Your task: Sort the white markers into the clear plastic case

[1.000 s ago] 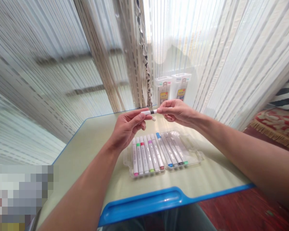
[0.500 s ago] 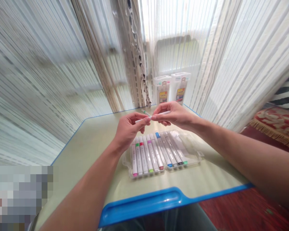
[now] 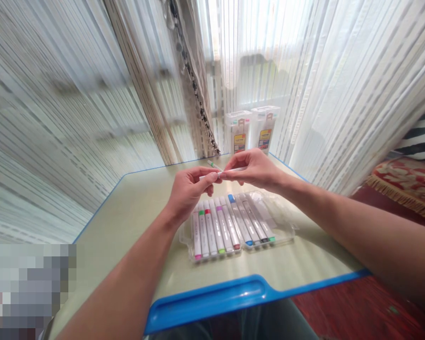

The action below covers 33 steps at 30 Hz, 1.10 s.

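My left hand and my right hand meet above the table, each pinching a slim white marker held nearly level between them. Its middle is partly covered by my thumbs and fingertips. Just behind my fingers lies another white marker with a green band. Below my hands, an open clear plastic case holds several white markers in a row, with pink, green, red, purple and blue ends or bands. The right part of the case holds fewer markers.
Two upright clear boxes with yellow labels stand at the table's far edge. A string curtain hangs behind. The pale table has a blue rim with a molded tray in front. A fringed red cushion is at right.
My right hand's fingers have shifted slightly along the marker and curled in closer to my left hand. My left hand has barely moved. The curtain strings have swayed a little.
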Each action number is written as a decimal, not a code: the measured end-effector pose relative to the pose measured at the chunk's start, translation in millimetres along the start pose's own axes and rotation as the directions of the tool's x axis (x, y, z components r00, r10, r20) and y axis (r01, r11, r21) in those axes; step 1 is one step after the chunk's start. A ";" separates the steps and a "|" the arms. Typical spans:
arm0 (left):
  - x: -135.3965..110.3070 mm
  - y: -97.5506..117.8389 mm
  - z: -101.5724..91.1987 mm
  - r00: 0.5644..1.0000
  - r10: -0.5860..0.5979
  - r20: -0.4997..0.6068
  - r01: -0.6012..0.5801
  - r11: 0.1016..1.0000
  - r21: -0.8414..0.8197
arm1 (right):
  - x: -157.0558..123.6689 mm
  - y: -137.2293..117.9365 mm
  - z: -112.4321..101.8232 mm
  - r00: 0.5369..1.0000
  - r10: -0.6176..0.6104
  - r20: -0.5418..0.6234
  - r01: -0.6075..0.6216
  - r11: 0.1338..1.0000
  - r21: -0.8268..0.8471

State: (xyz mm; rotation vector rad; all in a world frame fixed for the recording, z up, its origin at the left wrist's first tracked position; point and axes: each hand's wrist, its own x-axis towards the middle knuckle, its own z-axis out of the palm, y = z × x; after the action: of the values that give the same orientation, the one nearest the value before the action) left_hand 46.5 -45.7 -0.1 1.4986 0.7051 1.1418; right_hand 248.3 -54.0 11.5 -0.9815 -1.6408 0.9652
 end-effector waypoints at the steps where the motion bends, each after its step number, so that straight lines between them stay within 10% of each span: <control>1: 0.1 -0.6 0.1 1.000 0.005 0.007 -0.005 1.000 0.006 | -0.4 -0.2 1.3 1.000 -0.003 -0.013 0.003 1.000 -0.029; 18: 6.1 5.4 -6.8 0.964 -0.014 -0.265 -0.021 0.991 -0.131 | 5.0 3.8 -6.4 0.998 0.014 -0.058 -0.001 0.976 0.219; 33: 7.1 6.8 -7.9 0.955 -0.018 -0.296 -0.030 0.987 -0.157 | 3.6 2.6 -8.5 0.999 0.015 -0.029 -0.003 0.936 0.353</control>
State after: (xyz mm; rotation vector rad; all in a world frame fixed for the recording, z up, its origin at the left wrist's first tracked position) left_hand 40.8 -38.0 8.3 1.2072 0.7908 1.4126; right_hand 256.1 -48.5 12.2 -0.7543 -1.3741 1.1952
